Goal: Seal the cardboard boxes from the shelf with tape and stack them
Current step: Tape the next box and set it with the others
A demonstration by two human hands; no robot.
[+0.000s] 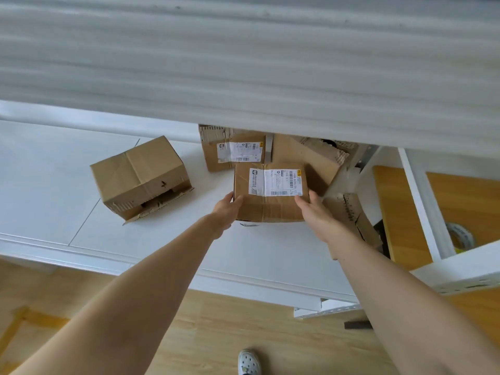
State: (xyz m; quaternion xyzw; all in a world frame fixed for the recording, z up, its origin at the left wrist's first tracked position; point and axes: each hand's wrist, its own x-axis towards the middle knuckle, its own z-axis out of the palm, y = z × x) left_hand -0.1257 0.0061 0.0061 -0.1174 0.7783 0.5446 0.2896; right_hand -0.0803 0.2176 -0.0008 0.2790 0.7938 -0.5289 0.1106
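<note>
both hands are on one box. the left grip [226, 212] clasps the near left corner of the labelled box [270, 209] and the right grip [315, 215] clasps its near right corner, thumbs on top and fingers wrapped round the sides. the box sits between the two grips, over the white shelf [54, 171], under the pale board above. whether it rests on the shelf or is just lifted off it i cannot tell.

by the look of things the task is at its early end: this is the fetching step. a strip of tape crosses the top of the held box, but it looks like old shipping tape, so i would count the sealing as not yet done. the tape roll [460, 235] lies well off to the right of the right grip, in a lower compartment, with no hand on it.

nothing is stacked anywhere in view. well to the left of the left grip an open-flapped box [140, 180] lies on the shelf with a torn flap hanging at its near edge. just beyond the grips a second labelled box [235, 151] stands further back, and more ragged boxes [319, 158] crowd beyond and beside the right grip. all of these seem to await taping and stacking.
</note>
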